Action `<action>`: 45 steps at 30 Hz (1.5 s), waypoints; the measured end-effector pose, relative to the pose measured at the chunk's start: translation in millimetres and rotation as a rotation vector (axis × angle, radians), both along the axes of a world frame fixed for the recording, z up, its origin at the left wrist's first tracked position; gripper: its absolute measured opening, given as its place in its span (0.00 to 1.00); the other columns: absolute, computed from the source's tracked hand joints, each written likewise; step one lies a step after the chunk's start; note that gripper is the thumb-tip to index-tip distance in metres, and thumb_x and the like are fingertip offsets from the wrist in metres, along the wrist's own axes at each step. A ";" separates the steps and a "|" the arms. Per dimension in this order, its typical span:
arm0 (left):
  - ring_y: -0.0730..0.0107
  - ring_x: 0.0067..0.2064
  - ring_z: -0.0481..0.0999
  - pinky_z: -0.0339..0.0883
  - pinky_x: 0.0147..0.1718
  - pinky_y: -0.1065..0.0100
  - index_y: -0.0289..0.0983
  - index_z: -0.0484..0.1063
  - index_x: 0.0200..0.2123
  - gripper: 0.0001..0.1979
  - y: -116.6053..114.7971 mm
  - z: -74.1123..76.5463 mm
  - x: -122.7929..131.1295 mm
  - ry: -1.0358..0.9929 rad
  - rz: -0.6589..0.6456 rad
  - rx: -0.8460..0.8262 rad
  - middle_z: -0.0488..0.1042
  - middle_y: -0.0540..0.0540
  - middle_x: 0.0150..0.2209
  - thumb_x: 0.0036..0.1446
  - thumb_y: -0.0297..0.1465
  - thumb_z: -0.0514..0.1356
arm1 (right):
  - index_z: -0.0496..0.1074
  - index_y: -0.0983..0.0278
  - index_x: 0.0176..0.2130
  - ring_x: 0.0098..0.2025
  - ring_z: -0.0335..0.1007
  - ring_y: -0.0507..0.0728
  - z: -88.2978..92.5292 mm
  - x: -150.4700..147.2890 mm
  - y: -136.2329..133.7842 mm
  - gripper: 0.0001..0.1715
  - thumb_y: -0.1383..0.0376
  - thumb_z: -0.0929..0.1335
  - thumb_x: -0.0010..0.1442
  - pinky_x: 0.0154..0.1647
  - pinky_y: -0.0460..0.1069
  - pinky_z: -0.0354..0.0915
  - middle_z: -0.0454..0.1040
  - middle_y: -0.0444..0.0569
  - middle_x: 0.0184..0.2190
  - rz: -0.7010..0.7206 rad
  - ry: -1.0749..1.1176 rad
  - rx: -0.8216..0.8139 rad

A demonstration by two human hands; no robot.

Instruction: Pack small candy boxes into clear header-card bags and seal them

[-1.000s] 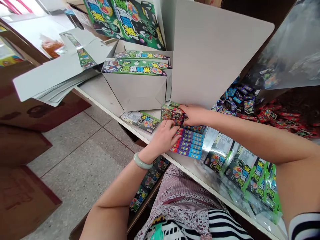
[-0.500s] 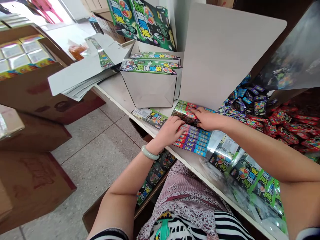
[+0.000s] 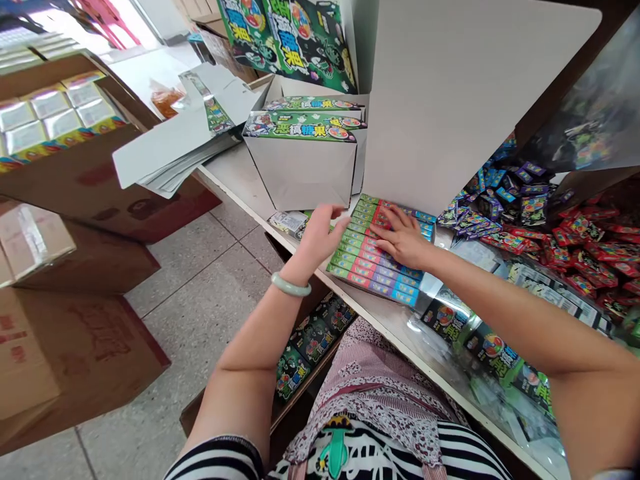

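Rows of slim candy boxes [image 3: 367,267], with green, red, purple and blue sections, lie packed side by side at the table's front edge. My right hand [image 3: 401,239] rests flat on their upper rows, fingers spread. At their left end is my left hand [image 3: 320,233], thumb and forefinger apart, with nothing visible between them; its other fingers are partly hidden. Beside it, a dark printed pack [image 3: 290,221] lies partly covered by that hand. Just behind stands a white carton [image 3: 303,170] with a green printed top edge.
A large white card flap [image 3: 450,100] rises behind the boxes. Flat white cartons [image 3: 165,157] are stacked at the left edge. Wrapped dark packs [image 3: 493,347] lie on the right. Loose red candies [image 3: 590,247] and blue-purple ones are heaped beyond. Brown cardboard boxes [image 3: 90,360] stand on the floor.
My left hand has shifted left off the boxes' middle. My right hand has flattened out on them. The raised row it touched now lies level with the others, showing green ends.
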State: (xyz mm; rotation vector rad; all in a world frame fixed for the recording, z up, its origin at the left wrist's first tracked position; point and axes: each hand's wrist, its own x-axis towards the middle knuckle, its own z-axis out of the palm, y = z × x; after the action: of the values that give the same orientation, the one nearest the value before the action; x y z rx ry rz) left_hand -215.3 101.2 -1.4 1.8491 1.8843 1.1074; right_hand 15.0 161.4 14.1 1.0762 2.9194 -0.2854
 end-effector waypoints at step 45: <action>0.52 0.73 0.53 0.49 0.70 0.49 0.30 0.56 0.69 0.30 -70.9 -20.5 61.6 0.647 -0.446 0.010 0.56 0.36 0.71 0.72 0.42 0.45 | 0.57 0.69 0.70 0.74 0.44 0.68 -20.9 39.6 -26.0 0.33 0.58 0.56 0.72 0.71 0.69 0.46 0.53 0.58 0.72 -0.152 0.135 -0.013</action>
State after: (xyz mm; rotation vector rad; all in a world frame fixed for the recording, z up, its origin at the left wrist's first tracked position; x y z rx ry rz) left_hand -153.7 30.2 -21.8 2.6782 1.5835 0.3929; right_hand 54.6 135.5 -6.8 1.3294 2.9498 -0.3945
